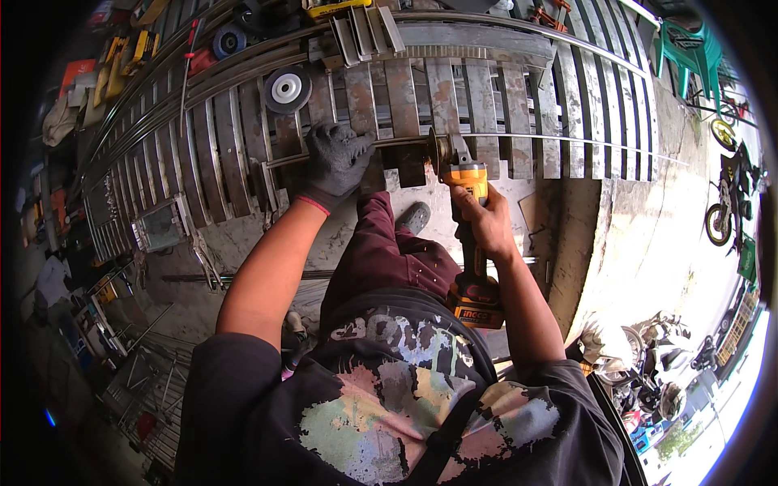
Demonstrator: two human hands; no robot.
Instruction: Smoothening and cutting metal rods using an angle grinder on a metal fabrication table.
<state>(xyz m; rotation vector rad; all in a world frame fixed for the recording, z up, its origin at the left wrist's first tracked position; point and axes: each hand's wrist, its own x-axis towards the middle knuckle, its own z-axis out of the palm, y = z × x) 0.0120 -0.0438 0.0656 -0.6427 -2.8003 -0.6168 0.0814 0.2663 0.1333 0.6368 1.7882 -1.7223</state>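
My left hand, in a dark grey glove, is closed around a thin metal bar lying across the near part of a slatted metal bench. The bar runs on to the right past the bench's edge. Bare and closed, my right hand grips a yellow-and-black cordless angle grinder behind its head, its battery hanging toward me. The grinder's disc stands on edge at the bar, right of my left hand. An orange glow and a few sparks show beside the disc. Exact contact is hard to make out.
A loose grinding disc lies on the slats, left of short metal channel pieces. Long metal bars stretch along the bench's far left. A green plastic chair stands at far right. My shoe is below the bench edge.
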